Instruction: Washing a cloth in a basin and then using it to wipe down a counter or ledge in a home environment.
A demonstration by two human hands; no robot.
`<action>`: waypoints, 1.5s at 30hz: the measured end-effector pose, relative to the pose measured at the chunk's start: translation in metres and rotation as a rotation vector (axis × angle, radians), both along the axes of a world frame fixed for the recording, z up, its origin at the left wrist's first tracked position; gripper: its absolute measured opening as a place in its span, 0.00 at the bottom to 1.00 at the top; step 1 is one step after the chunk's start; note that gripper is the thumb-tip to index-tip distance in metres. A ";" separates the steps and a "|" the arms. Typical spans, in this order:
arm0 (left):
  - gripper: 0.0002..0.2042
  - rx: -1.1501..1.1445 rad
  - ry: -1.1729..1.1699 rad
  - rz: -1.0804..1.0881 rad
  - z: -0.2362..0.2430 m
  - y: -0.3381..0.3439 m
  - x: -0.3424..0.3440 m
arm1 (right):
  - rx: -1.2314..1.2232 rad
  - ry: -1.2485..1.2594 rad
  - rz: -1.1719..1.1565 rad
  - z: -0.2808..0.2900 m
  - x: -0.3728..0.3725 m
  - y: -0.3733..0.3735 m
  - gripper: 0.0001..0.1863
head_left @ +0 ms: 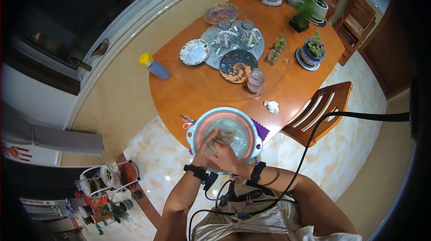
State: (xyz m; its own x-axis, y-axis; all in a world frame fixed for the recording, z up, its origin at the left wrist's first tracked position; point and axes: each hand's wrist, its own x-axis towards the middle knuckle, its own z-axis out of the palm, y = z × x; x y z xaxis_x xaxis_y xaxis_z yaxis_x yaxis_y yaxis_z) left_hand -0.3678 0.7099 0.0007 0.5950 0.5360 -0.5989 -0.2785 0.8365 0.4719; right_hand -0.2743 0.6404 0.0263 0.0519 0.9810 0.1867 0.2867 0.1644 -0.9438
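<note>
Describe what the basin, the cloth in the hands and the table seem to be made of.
Basin: probably plastic, smooth, judging by the moulded-looking side handles and even pink and pale-blue colouring.
Cloth: likely thin fabric, limp and bunched in soft folds; the fibre is unclear.
Table: looks like varnished wood, orange-brown and glossy, reflecting light.

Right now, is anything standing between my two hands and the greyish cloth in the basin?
Nothing visible is: your left hand and right hand both touch the greyish cloth, inside the rim of the basin.
</note>
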 end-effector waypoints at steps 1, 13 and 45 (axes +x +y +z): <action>0.22 -0.004 0.006 -0.011 -0.008 0.002 0.001 | -0.002 -0.018 -0.031 -0.003 -0.002 0.000 0.18; 0.21 -0.022 -0.097 -0.011 -0.054 0.005 -0.006 | -0.019 -0.243 -0.189 -0.019 -0.005 0.011 0.15; 0.31 1.409 1.369 -1.136 -0.033 -0.020 -0.004 | -0.482 -1.155 0.295 -0.057 0.046 0.040 0.20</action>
State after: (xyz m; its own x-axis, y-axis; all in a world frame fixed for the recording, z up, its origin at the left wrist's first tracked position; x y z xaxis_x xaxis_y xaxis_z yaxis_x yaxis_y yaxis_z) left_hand -0.3719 0.6897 -0.0320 0.5589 0.6959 -0.4510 0.8151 -0.5611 0.1443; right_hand -0.2278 0.6809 -0.0305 -0.1310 0.9082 -0.3974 0.9851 0.0744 -0.1548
